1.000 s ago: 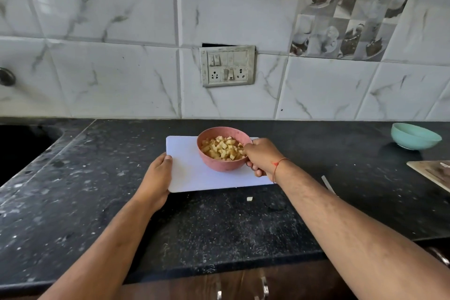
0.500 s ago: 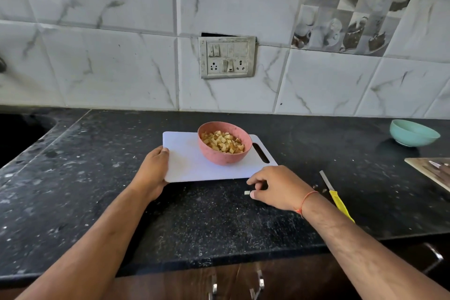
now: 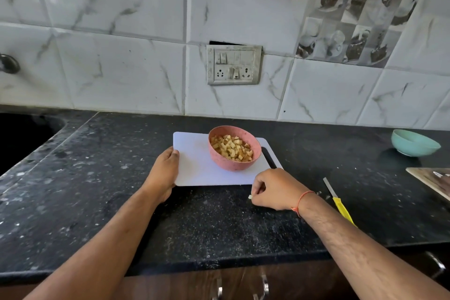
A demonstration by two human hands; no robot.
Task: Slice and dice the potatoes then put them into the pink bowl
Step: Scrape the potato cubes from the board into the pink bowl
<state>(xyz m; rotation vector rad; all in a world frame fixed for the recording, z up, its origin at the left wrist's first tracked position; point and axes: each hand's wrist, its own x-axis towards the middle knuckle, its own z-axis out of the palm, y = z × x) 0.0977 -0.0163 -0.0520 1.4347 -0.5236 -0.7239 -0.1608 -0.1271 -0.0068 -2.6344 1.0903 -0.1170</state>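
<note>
The pink bowl [image 3: 234, 156] stands on the white cutting board [image 3: 194, 170] and holds a heap of diced potato [image 3: 231, 148]. My left hand [image 3: 163, 173] grips the board's left edge. In front of the board's near right corner, my right hand [image 3: 275, 189] pinches one small stray potato piece [image 3: 249, 197] at its fingertips, just above the black counter. A knife with a yellow handle [image 3: 339, 204] lies on the counter to the right of that hand.
A teal bowl [image 3: 414, 142] sits at the far right, with a wooden board [image 3: 432, 180] in front of it at the frame's edge. A sink opening [image 3: 22, 139] lies far left. The tiled wall carries a switch plate [image 3: 234, 64].
My right hand left the pink bowl's rim, came down to the counter in front of the board and took the stray potato piece between its fingertips. The left hand stayed on the board.
</note>
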